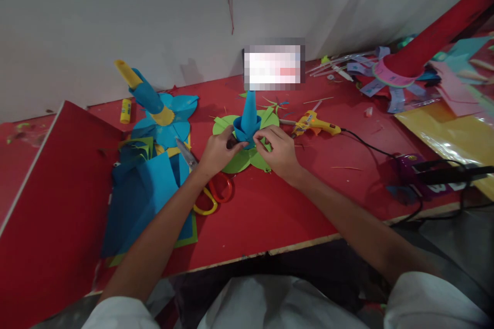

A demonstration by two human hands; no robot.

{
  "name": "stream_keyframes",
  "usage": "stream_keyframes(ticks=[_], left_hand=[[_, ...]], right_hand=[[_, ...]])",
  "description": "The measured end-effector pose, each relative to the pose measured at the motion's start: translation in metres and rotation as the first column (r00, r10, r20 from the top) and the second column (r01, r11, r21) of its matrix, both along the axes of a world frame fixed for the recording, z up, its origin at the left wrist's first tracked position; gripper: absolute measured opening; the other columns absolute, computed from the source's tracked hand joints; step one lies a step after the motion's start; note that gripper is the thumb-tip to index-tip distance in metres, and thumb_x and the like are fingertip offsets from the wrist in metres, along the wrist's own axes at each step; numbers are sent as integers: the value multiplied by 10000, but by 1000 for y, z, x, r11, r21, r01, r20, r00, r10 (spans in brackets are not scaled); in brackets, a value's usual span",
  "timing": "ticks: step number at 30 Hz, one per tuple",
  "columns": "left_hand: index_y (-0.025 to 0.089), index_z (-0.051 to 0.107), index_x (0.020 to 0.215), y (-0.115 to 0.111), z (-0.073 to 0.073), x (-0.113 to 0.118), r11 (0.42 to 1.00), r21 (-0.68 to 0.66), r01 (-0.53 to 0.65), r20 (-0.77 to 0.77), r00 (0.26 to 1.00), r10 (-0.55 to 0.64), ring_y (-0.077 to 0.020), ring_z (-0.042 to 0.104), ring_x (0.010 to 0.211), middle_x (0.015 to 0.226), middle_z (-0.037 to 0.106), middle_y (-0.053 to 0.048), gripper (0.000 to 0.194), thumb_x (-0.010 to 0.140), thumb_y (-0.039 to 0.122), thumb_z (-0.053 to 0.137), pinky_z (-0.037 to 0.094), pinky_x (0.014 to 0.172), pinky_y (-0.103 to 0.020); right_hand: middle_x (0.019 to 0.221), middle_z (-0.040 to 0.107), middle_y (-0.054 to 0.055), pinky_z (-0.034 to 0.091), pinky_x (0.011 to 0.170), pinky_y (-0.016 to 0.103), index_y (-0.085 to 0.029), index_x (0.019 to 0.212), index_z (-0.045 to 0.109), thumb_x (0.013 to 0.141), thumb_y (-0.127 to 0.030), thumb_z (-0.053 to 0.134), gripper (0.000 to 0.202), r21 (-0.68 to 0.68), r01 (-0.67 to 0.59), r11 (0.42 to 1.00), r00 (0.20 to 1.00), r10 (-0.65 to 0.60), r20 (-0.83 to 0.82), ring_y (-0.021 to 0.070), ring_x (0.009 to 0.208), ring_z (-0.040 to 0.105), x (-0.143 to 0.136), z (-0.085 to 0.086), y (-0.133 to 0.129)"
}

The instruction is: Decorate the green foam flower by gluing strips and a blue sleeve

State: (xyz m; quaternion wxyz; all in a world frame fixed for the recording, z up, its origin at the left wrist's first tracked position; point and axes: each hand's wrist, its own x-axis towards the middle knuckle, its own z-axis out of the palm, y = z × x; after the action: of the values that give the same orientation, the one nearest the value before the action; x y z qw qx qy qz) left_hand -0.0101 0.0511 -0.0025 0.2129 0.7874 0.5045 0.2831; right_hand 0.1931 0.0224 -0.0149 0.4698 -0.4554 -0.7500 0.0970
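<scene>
A blue paper cone (250,108) stands upright on a green petal-shaped paper base (236,164). Around the cone's foot sits a blue paper band (241,136). My left hand (218,154) is closed on the band's left side, thumb in front and fingers partly hidden behind it. At the band's right edge my right hand (280,151) is closed in a pinch; whether paper lies between its fingertips is hidden. Scissors with red and yellow handles (221,190) lie beside my left wrist, partly under the forearm.
A yellow glue gun (318,123) with a black cord lies to the right. At left are a blue and yellow paper flower (165,118), a glue stick (125,111), blue paper sheets (135,205) and a raised red panel (65,195). A red cone (436,41) stands at far right.
</scene>
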Motion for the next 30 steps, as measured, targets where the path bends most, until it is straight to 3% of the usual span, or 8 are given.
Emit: stream_keyframes(ticks=[6,18,30], left_hand=[[196,626,1006,1,-2,-1,1000,-2,1,-13,1000,-2,-161,681,690,763,736,-15,300,925,476,699,431,605,-247],[203,605,969,1,-1,0,1000,1,8,-9,1000,-8,-164,677,677,751,730,-13,333,932,528,667,425,595,-254],[202,623,996,1,-3,-1,1000,6,-1,-22,1000,1,-164,681,692,760,740,-11,297,928,481,696,427,599,-253]], right_hand=[[894,684,43,489,696,317,-245,888,624,956,-154,540,141,-4,6,1000,1000,-6,-13,168,764,605,0,1,0],[908,693,53,504,742,331,-240,910,644,985,-200,564,117,-19,-21,1000,1000,21,5,185,834,632,1,1,-1],[903,675,41,499,724,314,-246,896,624,953,-138,541,148,-12,-9,1000,1000,9,4,173,803,620,1,1,0]])
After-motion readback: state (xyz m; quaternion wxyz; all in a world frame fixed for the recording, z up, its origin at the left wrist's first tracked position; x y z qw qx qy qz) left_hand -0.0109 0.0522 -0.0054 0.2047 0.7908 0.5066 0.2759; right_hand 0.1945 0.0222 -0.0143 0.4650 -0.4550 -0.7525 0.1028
